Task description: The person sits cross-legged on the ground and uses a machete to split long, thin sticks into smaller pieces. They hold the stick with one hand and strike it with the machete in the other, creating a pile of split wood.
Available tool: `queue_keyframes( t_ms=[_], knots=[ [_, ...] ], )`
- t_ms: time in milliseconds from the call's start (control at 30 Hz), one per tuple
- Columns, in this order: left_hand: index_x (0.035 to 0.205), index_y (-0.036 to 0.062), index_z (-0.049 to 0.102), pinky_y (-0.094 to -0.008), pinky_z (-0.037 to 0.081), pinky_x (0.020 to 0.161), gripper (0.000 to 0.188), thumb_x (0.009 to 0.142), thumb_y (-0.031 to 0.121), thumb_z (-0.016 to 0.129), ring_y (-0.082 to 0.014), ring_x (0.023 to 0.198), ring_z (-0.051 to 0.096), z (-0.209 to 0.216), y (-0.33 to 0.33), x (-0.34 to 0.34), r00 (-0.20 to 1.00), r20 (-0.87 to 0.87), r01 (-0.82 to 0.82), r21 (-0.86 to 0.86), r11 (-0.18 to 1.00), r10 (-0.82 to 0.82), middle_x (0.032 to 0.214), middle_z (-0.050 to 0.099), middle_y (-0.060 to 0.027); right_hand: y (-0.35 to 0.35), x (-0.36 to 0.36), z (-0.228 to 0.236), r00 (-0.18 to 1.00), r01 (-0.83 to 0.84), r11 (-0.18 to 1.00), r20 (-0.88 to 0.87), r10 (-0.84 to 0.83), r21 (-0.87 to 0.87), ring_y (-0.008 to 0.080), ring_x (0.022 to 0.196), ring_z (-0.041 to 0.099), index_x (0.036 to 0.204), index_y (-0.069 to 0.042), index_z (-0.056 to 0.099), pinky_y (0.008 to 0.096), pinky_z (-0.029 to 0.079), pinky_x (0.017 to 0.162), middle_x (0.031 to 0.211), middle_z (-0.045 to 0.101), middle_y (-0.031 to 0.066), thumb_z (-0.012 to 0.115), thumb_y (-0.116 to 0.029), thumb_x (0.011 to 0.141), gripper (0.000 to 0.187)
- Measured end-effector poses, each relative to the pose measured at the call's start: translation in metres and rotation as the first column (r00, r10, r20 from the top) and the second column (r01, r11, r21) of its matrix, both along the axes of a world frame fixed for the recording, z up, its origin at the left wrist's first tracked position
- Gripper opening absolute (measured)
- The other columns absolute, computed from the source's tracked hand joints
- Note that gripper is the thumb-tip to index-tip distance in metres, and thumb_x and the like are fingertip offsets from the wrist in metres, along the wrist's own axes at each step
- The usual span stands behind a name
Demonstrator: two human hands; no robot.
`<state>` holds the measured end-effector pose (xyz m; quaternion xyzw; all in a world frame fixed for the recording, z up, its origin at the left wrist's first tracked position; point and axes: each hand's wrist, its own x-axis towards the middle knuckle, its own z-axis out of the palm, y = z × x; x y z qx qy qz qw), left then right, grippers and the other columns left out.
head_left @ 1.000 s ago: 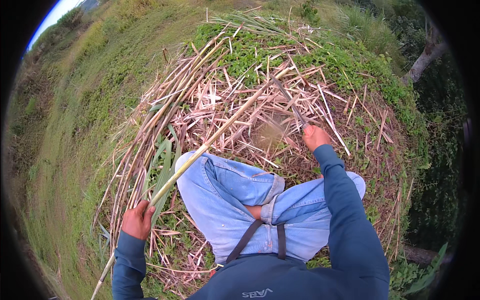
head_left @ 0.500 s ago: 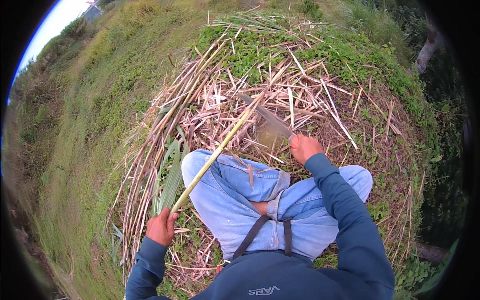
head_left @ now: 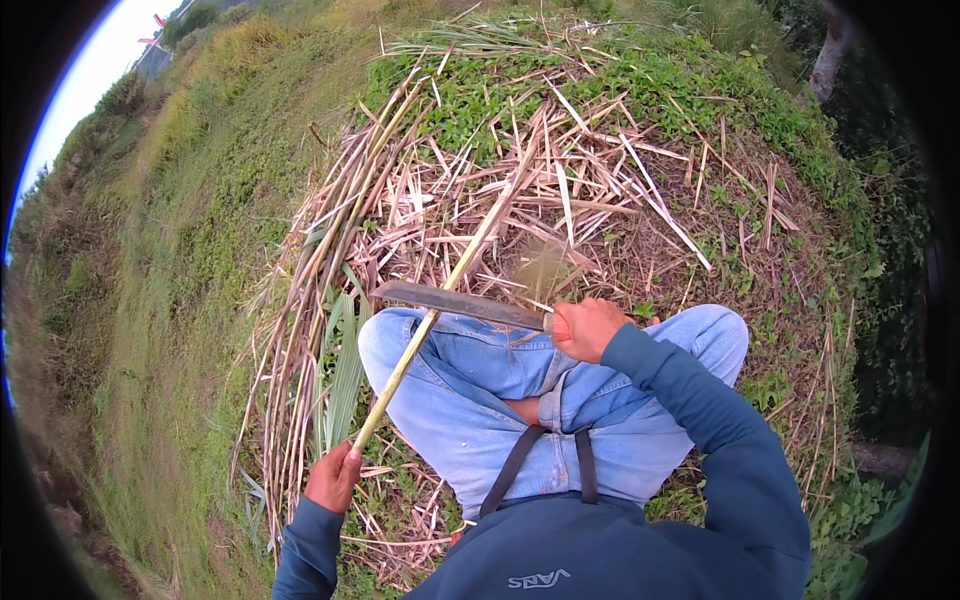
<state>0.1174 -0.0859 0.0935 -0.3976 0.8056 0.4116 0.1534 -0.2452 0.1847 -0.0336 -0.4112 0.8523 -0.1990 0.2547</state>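
Observation:
My left hand (head_left: 333,478) is closed round the near end of a long yellow-green cane stalk (head_left: 403,362). The stalk slants away to the upper right, over my left knee, and its far part is dry and brown among the husks. My right hand (head_left: 588,329) grips the handle of a machete (head_left: 462,303). Its long dark blade points left and crosses over the stalk near the middle, just in front of my knee. Whether the edge touches the stalk I cannot tell.
A bundle of long cane stalks (head_left: 292,395) lies along my left, with a green leaf (head_left: 343,375) beside it. Dry husk strips (head_left: 590,215) litter the ground ahead, edged by green plants (head_left: 470,130). My crossed legs in jeans (head_left: 460,400) are under the stalk.
The machete has come nearer along the stalk, from its far part to close by my knee, and its blade has swung to point left. My left hand still holds the stalk.

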Motion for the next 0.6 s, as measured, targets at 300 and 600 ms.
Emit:
queue_keyframes(
  t_ms=[300, 600],
  knots=[
    [0.081, 0.0106, 0.047, -0.0223, 0.020, 0.036, 0.037, 0.101, 0.041, 0.040, -0.0049, 0.040, 0.023, 0.019, 0.007, -0.018, 0.908, 0.279, -0.418, 0.576, 0.703, 0.311, 0.055, 0.035, 0.0028, 0.007, -0.016, -0.041, 0.954, 0.300, 0.954, -0.013, -0.300, -0.007, 0.0409, 0.078, 0.065, 0.096, -0.005, 0.061, 0.0494, 0.052, 0.074, 0.081, 0.066, 0.0231, 0.060, -0.026, 0.077, 0.029],
    [0.081, 0.0101, 0.049, -0.0221, 0.020, 0.037, 0.035, 0.100, 0.038, 0.042, -0.0058, 0.040, 0.025, 0.022, -0.003, -0.002, 0.904, 0.274, -0.427, 0.547, 0.720, 0.328, 0.055, 0.036, 0.0031, 0.006, -0.087, -0.050, 0.885, 0.464, 0.877, -0.043, -0.463, 0.125, 0.0396, 0.086, 0.065, 0.102, -0.005, 0.064, 0.0488, 0.051, 0.081, 0.090, 0.066, 0.0235, 0.056, -0.026, 0.081, 0.031]
  ],
)
